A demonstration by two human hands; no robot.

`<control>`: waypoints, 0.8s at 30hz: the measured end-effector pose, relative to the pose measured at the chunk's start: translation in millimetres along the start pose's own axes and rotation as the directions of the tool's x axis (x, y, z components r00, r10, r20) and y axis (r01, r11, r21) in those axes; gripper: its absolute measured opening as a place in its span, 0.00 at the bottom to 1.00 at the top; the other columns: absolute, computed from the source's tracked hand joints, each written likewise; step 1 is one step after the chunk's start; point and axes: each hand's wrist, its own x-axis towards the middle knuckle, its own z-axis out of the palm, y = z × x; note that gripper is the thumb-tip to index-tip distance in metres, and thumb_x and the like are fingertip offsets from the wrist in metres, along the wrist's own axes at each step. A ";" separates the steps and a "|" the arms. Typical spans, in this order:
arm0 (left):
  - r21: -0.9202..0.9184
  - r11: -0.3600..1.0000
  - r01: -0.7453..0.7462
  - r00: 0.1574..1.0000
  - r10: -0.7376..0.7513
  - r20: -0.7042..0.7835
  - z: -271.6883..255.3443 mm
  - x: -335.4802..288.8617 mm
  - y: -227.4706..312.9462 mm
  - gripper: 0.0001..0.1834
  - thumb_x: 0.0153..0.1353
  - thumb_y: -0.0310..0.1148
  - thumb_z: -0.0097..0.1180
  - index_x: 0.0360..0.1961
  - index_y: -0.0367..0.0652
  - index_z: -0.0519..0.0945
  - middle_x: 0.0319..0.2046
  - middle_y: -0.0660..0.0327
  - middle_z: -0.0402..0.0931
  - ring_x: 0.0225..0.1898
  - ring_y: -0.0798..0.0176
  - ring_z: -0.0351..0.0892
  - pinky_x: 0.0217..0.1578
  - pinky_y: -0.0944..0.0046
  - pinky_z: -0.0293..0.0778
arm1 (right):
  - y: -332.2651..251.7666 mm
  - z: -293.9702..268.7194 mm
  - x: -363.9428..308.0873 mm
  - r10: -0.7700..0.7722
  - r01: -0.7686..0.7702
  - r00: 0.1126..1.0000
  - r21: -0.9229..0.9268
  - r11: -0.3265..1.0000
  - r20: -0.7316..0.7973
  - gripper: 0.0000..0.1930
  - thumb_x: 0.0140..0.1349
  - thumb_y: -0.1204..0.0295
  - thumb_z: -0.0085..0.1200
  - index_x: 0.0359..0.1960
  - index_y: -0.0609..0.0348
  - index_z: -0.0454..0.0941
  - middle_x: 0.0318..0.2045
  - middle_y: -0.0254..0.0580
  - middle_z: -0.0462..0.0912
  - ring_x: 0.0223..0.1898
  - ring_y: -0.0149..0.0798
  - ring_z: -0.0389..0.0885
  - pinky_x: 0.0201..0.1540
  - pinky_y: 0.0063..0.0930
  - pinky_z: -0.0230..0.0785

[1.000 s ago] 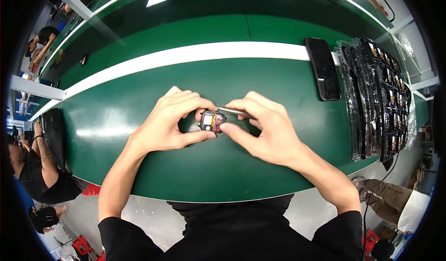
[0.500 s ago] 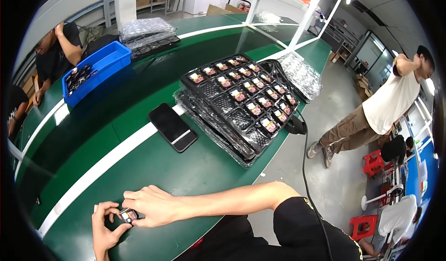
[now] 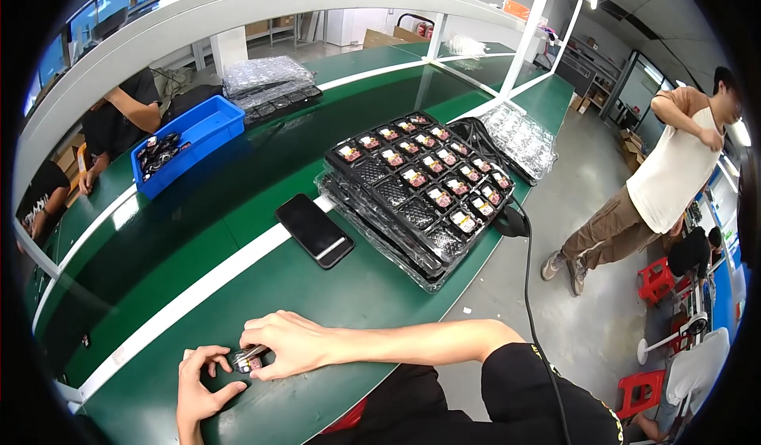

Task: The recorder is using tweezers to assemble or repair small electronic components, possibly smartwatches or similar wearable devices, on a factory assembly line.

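Note:
Low on the green bench, my right hand pinches a small dark square gadget with a colourful printed face. Its thumb and fingertips grip the gadget's right side; the exact kind of gadget is too small to make out. Just left of it, my left hand curves open, thumb and fingers spread apart. A slight gap seems to separate those fingertips from the gadget. Farther off, a stack of black plastic trays carries many similar gadgets in its pockets, several near-side pockets being bare. A black phone lies beside the stack.
A blue bin of dark cables stands at the far left near a seated person. Bubble-wrapped trays lie behind it, with more wrapped packs at the right. A black cable hangs past my right arm. Another person stands in the aisle.
My left hand has opened away from the gadget, which both hands were touching before. My right hand still grips it, tilted differently. The whole view has shifted a little.

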 end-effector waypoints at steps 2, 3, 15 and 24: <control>-0.010 1.000 -0.019 1.000 0.019 -0.007 1.3 -2.4 -5.7 0.34 0.40 0.34 0.88 0.52 0.43 0.88 0.31 0.65 0.87 0.32 0.65 0.75 0.43 0.62 0.69 | -6.8 -7.7 -3.1 0.011 -0.010 1.000 -0.047 0.999 0.017 0.22 0.57 0.62 0.75 0.45 0.67 0.86 0.41 0.49 0.87 0.37 0.56 0.90 0.40 0.46 0.83; 0.002 1.000 -0.023 1.000 0.023 -0.007 1.1 -4.2 -6.6 0.33 0.40 0.35 0.88 0.52 0.43 0.88 0.32 0.65 0.87 0.32 0.65 0.75 0.43 0.62 0.69 | -11.1 -10.7 -3.8 0.013 -0.013 1.000 -0.081 0.997 -0.007 0.22 0.57 0.62 0.75 0.45 0.67 0.86 0.40 0.48 0.87 0.37 0.56 0.90 0.40 0.46 0.83; 0.079 0.993 -0.090 0.996 0.089 0.007 -7.7 -10.1 7.8 0.22 0.47 0.37 0.86 0.44 0.46 0.92 0.32 0.68 0.85 0.31 0.64 0.74 0.48 0.61 0.67 | -71.1 -191.0 -1.5 -0.169 -0.130 0.875 -0.555 0.822 -0.454 0.19 0.56 0.60 0.79 0.41 0.62 0.89 0.35 0.45 0.89 0.37 0.47 0.92 0.43 0.37 0.84; 0.077 0.994 -0.083 0.996 0.082 0.019 -7.4 1.0 13.0 0.20 0.51 0.37 0.84 0.45 0.50 0.92 0.33 0.70 0.86 0.31 0.65 0.74 0.49 0.61 0.68 | -11.6 -274.8 -32.6 0.140 -0.600 0.787 -0.693 0.399 -0.601 0.28 0.57 0.46 0.78 0.43 0.61 0.94 0.34 0.52 0.92 0.39 0.55 0.93 0.48 0.46 0.85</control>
